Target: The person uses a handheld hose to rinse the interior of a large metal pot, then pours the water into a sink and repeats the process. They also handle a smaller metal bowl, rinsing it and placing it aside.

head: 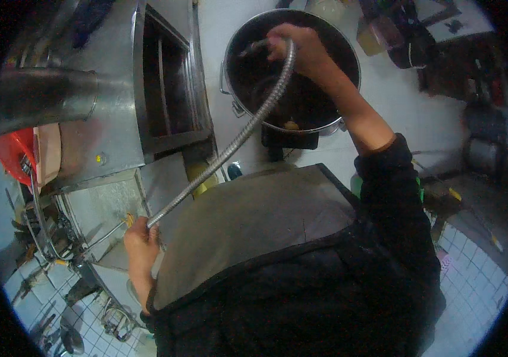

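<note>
A flexible braided metal hose (236, 142) runs diagonally between my two hands. My right hand (294, 47) grips its upper end over a large round metal pot (356, 62), with a spray head or nozzle (256, 46) pointing left from my fingers. Lower down on the left, my left hand (140, 236) is closed around the hose. The pot's inside is dark, and a small yellowish thing (291, 125) shows near its lower rim. Whether water flows from the nozzle, I cannot tell.
A steel counter (115, 102) with a dark, framed opening stands at the left, bearing a large metal cylinder (53, 96). Beside it is a red plastic basin (15, 154). A black object (296, 139) sits at the pot's lower edge. Dark containers and a table occupy the upper right.
</note>
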A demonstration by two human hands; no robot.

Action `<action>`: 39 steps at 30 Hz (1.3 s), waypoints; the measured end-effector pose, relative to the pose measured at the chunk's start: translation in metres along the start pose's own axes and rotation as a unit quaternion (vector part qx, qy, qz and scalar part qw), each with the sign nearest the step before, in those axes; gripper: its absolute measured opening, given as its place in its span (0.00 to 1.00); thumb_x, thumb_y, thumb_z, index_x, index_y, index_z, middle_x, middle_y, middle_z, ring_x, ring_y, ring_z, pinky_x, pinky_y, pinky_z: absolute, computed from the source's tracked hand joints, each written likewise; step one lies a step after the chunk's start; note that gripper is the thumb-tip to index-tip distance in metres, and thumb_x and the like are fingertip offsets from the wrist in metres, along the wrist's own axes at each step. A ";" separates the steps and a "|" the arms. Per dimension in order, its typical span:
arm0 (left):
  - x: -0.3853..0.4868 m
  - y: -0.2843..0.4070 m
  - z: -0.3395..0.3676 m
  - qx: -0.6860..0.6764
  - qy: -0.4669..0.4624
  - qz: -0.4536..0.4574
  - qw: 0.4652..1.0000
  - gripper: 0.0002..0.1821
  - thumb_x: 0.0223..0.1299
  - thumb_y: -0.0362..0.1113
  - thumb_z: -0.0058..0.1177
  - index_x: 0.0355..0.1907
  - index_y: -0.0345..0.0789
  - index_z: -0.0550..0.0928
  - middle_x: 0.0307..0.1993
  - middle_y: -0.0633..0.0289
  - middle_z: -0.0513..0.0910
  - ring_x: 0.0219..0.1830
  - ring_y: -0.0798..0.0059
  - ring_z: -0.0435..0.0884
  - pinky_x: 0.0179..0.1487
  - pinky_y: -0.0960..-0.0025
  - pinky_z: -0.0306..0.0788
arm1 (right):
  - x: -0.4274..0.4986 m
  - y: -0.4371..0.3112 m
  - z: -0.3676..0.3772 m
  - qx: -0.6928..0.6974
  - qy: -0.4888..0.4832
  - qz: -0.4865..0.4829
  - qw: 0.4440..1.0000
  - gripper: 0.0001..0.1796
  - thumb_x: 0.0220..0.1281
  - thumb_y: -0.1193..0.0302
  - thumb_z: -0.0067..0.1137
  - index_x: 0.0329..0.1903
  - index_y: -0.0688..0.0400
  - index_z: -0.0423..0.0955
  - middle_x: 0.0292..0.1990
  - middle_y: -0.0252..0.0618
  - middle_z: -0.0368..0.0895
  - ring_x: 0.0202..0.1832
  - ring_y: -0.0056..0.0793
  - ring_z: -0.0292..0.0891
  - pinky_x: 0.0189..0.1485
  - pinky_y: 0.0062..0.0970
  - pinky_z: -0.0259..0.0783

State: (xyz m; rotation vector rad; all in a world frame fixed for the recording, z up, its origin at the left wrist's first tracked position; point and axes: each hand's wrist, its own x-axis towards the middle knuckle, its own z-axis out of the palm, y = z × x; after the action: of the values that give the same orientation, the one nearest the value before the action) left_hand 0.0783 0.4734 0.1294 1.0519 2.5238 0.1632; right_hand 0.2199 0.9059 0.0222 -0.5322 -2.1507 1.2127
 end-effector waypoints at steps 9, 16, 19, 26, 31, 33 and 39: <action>0.019 0.000 0.006 -0.065 -0.060 -0.024 0.996 0.06 0.47 0.28 0.52 0.23 0.31 0.71 0.15 0.51 0.70 0.19 0.57 0.70 0.24 0.61 0.61 | -0.031 -0.036 -0.057 -0.098 -0.069 0.000 0.993 0.09 0.56 0.72 0.53 0.39 0.62 0.73 0.30 0.42 0.79 0.33 0.30 0.79 0.35 0.25 0.73; 0.035 0.018 0.013 -0.146 -0.045 0.066 0.986 0.05 0.46 0.27 0.54 0.24 0.31 0.73 0.16 0.54 0.69 0.18 0.64 0.68 0.23 0.68 0.60 | -0.008 -0.059 -0.109 -0.395 -0.086 -0.005 0.915 0.11 0.41 0.81 0.49 0.33 0.66 0.73 0.28 0.54 0.76 0.32 0.49 0.73 0.33 0.38 0.68; 0.035 0.011 0.009 -0.185 -0.053 0.078 0.978 0.05 0.46 0.25 0.54 0.25 0.31 0.73 0.17 0.60 0.69 0.18 0.74 0.66 0.24 0.73 0.60 | -0.014 -0.062 -0.114 -0.458 -0.133 0.014 0.879 0.14 0.38 0.82 0.52 0.35 0.63 0.73 0.30 0.54 0.76 0.36 0.51 0.73 0.40 0.37 0.69; 0.034 -0.014 0.009 -0.317 -0.039 0.052 0.946 0.08 0.54 0.34 0.50 0.29 0.30 0.74 0.19 0.68 0.68 0.22 0.83 0.63 0.25 0.79 0.56 | -0.023 -0.074 -0.120 -0.395 -0.291 0.109 0.864 0.14 0.36 0.84 0.51 0.33 0.64 0.74 0.27 0.53 0.75 0.33 0.47 0.73 0.38 0.33 0.68; 0.032 -0.007 0.011 -0.328 0.024 0.043 0.943 0.08 0.54 0.35 0.51 0.30 0.30 0.75 0.22 0.69 0.68 0.24 0.84 0.63 0.27 0.79 0.56 | 0.014 -0.073 -0.105 -0.450 -0.173 0.002 0.876 0.17 0.34 0.84 0.54 0.35 0.64 0.75 0.28 0.51 0.76 0.34 0.46 0.74 0.41 0.31 0.69; 0.034 -0.001 0.007 -0.329 0.024 0.049 0.943 0.10 0.54 0.36 0.52 0.30 0.30 0.75 0.23 0.69 0.69 0.25 0.84 0.63 0.28 0.80 0.56 | 0.030 -0.083 -0.114 -0.466 -0.180 0.241 0.832 0.07 0.40 0.84 0.48 0.27 0.68 0.73 0.24 0.52 0.74 0.25 0.45 0.72 0.27 0.34 0.66; 0.044 0.013 0.000 -0.365 -0.011 0.017 0.931 0.10 0.55 0.37 0.52 0.31 0.31 0.74 0.21 0.72 0.67 0.25 0.86 0.61 0.28 0.81 0.53 | 0.027 -0.079 -0.126 -0.414 -0.315 0.101 0.848 0.08 0.35 0.83 0.48 0.25 0.67 0.74 0.19 0.53 0.72 0.24 0.47 0.71 0.26 0.37 0.66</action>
State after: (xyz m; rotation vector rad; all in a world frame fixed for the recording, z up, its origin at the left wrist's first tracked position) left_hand 0.0587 0.5142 0.1190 0.7661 2.1159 1.0014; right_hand 0.2811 0.9614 0.1488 -0.8008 -3.2638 0.4989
